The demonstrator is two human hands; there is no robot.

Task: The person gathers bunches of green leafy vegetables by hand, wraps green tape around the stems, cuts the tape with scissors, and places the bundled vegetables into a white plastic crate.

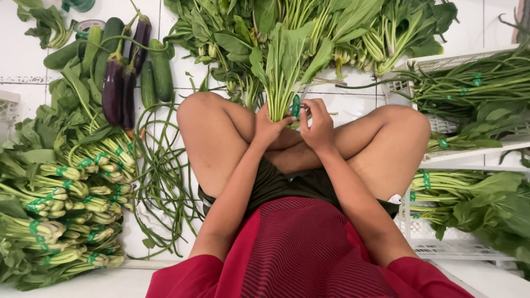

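Observation:
I sit cross-legged on a white tiled floor. My left hand (269, 128) grips the stems of a bunch of leafy greens (287, 66) held upright between my knees. My right hand (317, 124) pinches green tape (296, 106) against those stems. The tape's roll is hidden by my fingers.
Tied bundles of greens (72, 193) are stacked at my left, with long beans (160, 182) beside them. Purple eggplants (118, 83) and cucumbers (160, 69) lie at the far left. Loose greens (342, 33) are piled ahead. White crates (452, 248) with more bundles stand at my right.

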